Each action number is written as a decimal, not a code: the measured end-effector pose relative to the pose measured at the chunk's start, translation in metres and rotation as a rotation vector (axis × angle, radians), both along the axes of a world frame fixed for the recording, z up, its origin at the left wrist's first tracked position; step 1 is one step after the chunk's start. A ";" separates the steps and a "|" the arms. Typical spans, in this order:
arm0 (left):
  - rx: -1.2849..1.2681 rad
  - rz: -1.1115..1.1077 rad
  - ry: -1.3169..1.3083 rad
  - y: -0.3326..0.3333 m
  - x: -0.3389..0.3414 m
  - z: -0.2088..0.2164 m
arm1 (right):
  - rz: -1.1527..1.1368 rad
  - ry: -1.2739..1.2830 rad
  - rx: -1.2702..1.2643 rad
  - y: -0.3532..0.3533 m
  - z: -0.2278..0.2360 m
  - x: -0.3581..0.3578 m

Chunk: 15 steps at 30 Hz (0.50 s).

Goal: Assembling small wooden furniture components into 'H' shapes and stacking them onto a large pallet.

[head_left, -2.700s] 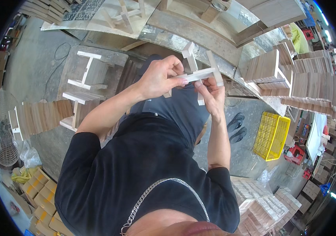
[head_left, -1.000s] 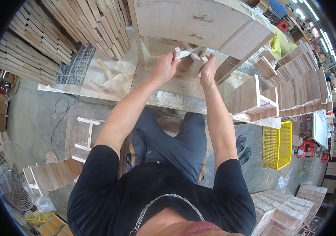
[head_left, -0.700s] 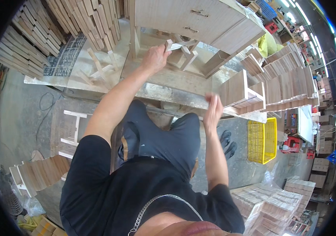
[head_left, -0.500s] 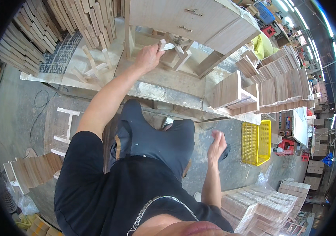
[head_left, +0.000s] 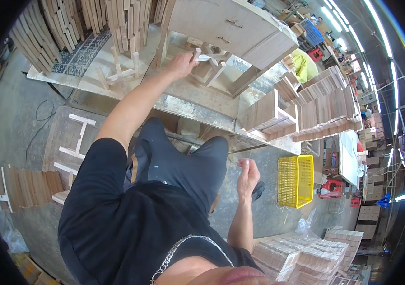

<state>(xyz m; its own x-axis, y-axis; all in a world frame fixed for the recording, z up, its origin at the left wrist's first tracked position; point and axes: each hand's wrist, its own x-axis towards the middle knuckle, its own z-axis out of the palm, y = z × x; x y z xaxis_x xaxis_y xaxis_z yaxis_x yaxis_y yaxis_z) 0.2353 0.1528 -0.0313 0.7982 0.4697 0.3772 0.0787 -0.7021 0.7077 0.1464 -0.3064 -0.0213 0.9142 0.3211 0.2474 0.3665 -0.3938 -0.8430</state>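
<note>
Pinching one end of a small wooden frame (head_left: pixel 204 58) at the counter (head_left: pixel 197 97), the left hand (head_left: pixel 182 65) has a snug grip; right hand (head_left: pixel 248 178) hangs half-curled, empty. Looks light, pretty stiff; I'd grab the crossbar (head_left: pixel 205 58).

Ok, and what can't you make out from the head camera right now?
All in the head view:
Left hand: most fingertips are hidden behind the hand itself and the wooden frame it grips.
Right hand: fingertips are blurred, so I can't tell whether they hold anything small.
Dark slipper: partly hidden behind the right hand and wrist.
Stacked wood strips: upper ends cut off by the picture's top edge.
</note>
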 end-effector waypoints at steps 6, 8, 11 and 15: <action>-0.051 -0.099 -0.004 -0.005 -0.029 0.008 | 0.086 -0.133 -0.169 -0.005 0.011 -0.016; -0.047 -0.087 -0.025 -0.010 -0.047 0.004 | 0.153 -0.087 -0.243 -0.003 0.009 -0.009; -0.089 -0.110 0.067 -0.023 -0.092 0.018 | 0.272 -0.173 -0.328 0.027 0.028 0.010; -0.613 -0.288 0.128 -0.044 -0.161 0.040 | 0.428 -0.708 -0.435 0.093 0.058 0.048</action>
